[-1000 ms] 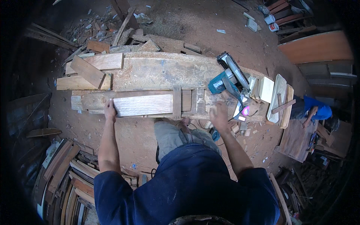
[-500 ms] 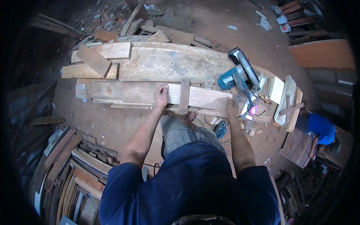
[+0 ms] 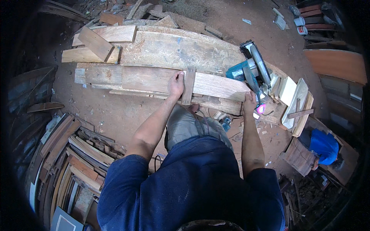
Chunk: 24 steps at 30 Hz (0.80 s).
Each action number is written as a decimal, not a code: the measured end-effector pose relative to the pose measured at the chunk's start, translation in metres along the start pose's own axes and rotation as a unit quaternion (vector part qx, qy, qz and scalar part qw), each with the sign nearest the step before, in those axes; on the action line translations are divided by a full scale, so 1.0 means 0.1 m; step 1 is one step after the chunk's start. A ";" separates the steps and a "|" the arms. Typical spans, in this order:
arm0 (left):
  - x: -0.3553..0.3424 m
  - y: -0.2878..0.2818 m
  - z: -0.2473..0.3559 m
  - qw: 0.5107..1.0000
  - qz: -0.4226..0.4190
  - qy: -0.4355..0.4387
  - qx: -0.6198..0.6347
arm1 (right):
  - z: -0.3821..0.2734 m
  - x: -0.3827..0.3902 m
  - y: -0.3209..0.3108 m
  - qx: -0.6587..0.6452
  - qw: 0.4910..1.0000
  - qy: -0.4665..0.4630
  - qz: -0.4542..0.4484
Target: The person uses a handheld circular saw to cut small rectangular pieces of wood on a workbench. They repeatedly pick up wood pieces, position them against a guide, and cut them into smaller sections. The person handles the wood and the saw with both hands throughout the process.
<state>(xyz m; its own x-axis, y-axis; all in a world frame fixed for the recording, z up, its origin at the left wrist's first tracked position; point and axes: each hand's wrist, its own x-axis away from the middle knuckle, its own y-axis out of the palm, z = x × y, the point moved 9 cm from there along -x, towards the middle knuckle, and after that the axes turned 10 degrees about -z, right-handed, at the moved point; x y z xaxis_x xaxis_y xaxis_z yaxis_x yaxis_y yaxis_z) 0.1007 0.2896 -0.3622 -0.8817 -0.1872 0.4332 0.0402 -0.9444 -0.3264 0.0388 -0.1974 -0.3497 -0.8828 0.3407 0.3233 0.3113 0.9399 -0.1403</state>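
Head view is showing a person leaning over a long wooden plank [image 3: 154, 79] lying on a low stack of boards [image 3: 173, 48]. Left hand [image 3: 176, 84] is pressing flat on the plank, fingers spread, beside a short cross strip [image 3: 188, 85]. Right hand [image 3: 249, 102] is curling around the plank's right end. No cut is showing yet, so the work looks barely begun. A teal circular saw [image 3: 248, 69] is sitting just past that end. Open dirt floor [image 3: 115, 111] is lying near the knees.
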 end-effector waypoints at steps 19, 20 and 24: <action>0.10 -0.03 0.06 1.000 0.027 0.011 -0.007 | -0.23 0.05 0.17 0.046 0.997 0.020 -0.056; 0.12 -0.03 0.09 1.000 0.021 0.016 0.013 | -0.23 0.04 0.17 0.045 0.997 0.020 -0.061; 0.07 -0.01 -0.15 0.995 0.023 0.023 0.089 | -0.37 0.06 0.29 0.078 0.994 0.025 -0.067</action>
<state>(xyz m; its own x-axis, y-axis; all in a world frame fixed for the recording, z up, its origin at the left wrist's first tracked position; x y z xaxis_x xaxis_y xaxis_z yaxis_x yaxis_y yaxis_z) 0.0878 0.2934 -0.3715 -0.8975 -0.2218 0.3812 0.1595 -0.9691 -0.1883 0.0553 -0.1667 -0.3169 -0.8932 0.2163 0.3943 0.1301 0.9635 -0.2339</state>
